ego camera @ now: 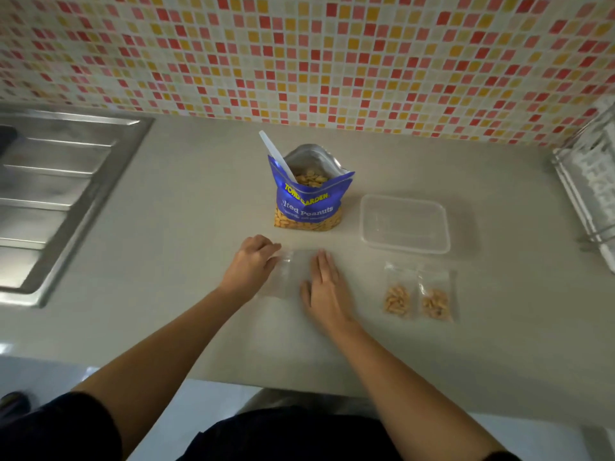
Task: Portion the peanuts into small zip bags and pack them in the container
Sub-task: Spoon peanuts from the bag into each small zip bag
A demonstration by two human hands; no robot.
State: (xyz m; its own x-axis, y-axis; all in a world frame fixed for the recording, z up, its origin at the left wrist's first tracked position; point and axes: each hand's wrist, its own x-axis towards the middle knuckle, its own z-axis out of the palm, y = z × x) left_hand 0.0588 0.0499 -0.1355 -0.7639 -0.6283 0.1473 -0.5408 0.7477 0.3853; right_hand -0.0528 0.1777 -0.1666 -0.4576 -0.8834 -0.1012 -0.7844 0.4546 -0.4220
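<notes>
At nine o'clock we see a stainless steel sink drainboard [56, 194] set into the pale grey stone surface [186, 201]. Toward the centre, our left hand [250, 264] rests with fingers curled together on the left edge of a flat, empty clear plastic zip bag [289, 272]. Our right hand [324, 287] lies flat on the same bag, fingers straight and close together, pressing it down rather than gripping it. At twelve o'clock from the hands stands an open blue foil bag of peanuts [309, 197] with a white plastic spoon [276, 154] sticking out of it. At three o'clock of that bag sits an empty clear rectangular plastic container [404, 222]. At six o'clock of the container, two small clear zip bags holding peanuts [417, 299] lie side by side, outside it.
</notes>
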